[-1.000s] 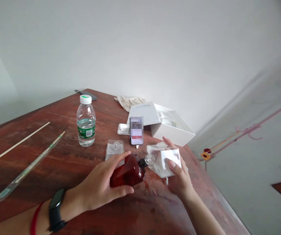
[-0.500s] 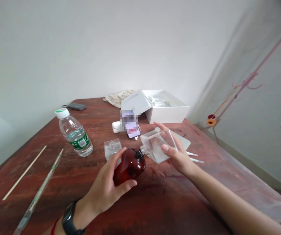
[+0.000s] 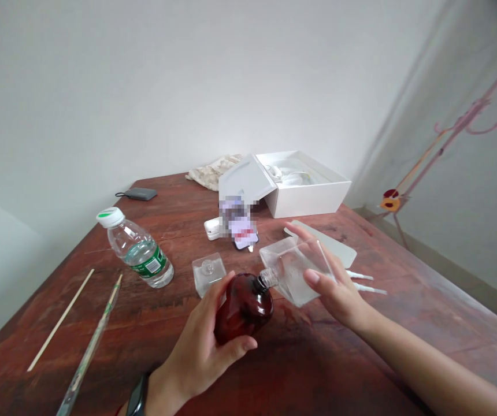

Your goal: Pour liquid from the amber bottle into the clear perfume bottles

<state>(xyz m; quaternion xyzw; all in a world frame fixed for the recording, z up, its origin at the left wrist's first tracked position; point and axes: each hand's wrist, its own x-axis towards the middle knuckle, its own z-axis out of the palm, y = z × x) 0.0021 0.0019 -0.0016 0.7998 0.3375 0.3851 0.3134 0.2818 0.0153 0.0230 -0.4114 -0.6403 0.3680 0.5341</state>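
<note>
My left hand (image 3: 207,341) is wrapped round a dark red-brown bottle (image 3: 248,309), tilted with its black-looking neck toward the right. In my right hand (image 3: 335,283) is a clear square bottle (image 3: 294,268), tipped on its side so that its threaded neck points left. The two necks meet mouth to mouth; whether liquid passes between them I cannot make out. Just beyond my left fingers another clear square bottle (image 3: 209,271) rests on the table. Behind my right hand lie a pale flat plate (image 3: 330,242) and two thin white-tipped droppers or tubes (image 3: 367,290).
A half-full water bottle (image 3: 140,248) stands left on the wooden table (image 3: 162,219), near a wooden stick (image 3: 60,320) and a wrapped stick (image 3: 92,341). Farther back are a phone (image 3: 245,234), a white case (image 3: 211,229), an open white box (image 3: 311,199), a cloth (image 3: 214,171) and a grey pouch (image 3: 140,193).
The view has shifted, so most things sit somewhat farther right in the picture. Both hands keep hold of their bottles, and the necks stay together.
</note>
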